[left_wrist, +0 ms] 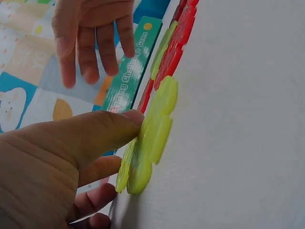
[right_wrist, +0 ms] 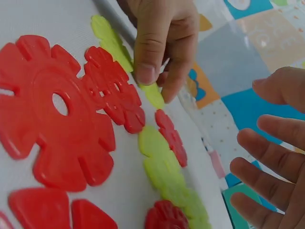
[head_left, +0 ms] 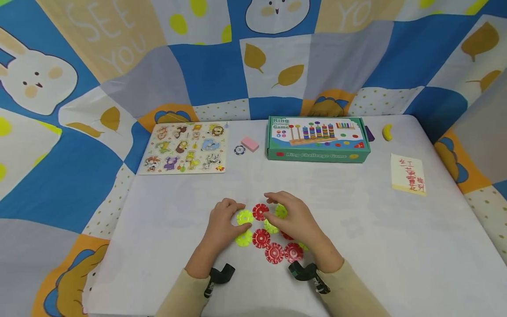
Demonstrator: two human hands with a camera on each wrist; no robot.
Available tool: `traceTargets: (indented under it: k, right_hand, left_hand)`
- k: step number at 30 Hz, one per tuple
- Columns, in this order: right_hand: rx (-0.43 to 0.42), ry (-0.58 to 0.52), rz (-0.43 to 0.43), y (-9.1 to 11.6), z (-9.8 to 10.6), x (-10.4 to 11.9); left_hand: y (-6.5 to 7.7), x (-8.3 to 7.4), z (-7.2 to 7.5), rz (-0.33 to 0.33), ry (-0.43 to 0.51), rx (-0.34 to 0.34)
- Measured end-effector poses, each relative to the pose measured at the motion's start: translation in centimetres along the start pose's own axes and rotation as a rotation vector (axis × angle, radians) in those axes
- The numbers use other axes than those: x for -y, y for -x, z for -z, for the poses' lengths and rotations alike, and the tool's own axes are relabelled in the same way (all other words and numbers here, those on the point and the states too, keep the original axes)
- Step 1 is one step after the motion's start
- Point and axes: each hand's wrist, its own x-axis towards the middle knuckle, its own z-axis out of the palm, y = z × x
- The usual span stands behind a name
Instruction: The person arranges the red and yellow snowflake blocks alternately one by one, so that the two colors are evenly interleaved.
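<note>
Several red and yellow-green snowflake discs with notched rims lie flat on the white tabletop, close together. My left hand (head_left: 222, 223) pinches a yellow-green disc (head_left: 244, 216) at the left of the group, thumb on the near edge and forefinger on the far one. Just nearer lies another yellow-green disc (head_left: 243, 239). Over the right side of the group hovers my right hand (head_left: 298, 223), fingers spread and nothing held; it partly hides some discs. A red disc (head_left: 260, 211) sits between the hands, and a large red disc (right_wrist: 62, 112) fills the left of the right wrist view.
At the back left lies an animal puzzle board (head_left: 182, 148). Beside it are a blue-and-white chip (head_left: 239, 150) and a pink block (head_left: 250, 144). A green Ring Challenge Game box (head_left: 318, 139) stands behind the discs. Farther right are a toy banana (head_left: 387, 132) and a handwritten note (head_left: 408, 174).
</note>
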Motion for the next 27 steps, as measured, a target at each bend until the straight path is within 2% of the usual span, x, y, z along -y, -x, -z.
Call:
traceTargets:
  k: [6, 10, 13, 18, 22, 27]
  right_hand:
    - [0.025, 0.016, -0.072, -0.9, -1.2, -0.8]
    - [0.062, 0.119, -0.123, -1.4, -2.3, -1.5]
    - [0.06, 0.204, -0.112, -1.5, -2.9, -1.9]
    - [0.045, 0.285, -0.056, -1.5, -3.5, -2.4]
    - [0.036, 0.316, -0.023, -1.7, -3.7, -2.5]
    - [0.026, 0.311, -0.041, -1.7, -3.9, -2.7]
  left_hand:
    - [0.1, -0.5, 0.1, -0.037, -0.065, -0.004]
    - [0.1, -0.6, 0.2, -0.033, -0.056, 0.009]
    - [0.1, -0.7, 0.2, -0.018, -0.052, 0.023]
    - [0.3, -0.6, 0.5, 0.02, -0.07, 0.028]
    - [0.4, -0.4, 0.7, 0.038, -0.06, 0.009]
    - [0.3, -0.1, 0.5, 0.037, -0.051, 0.015]
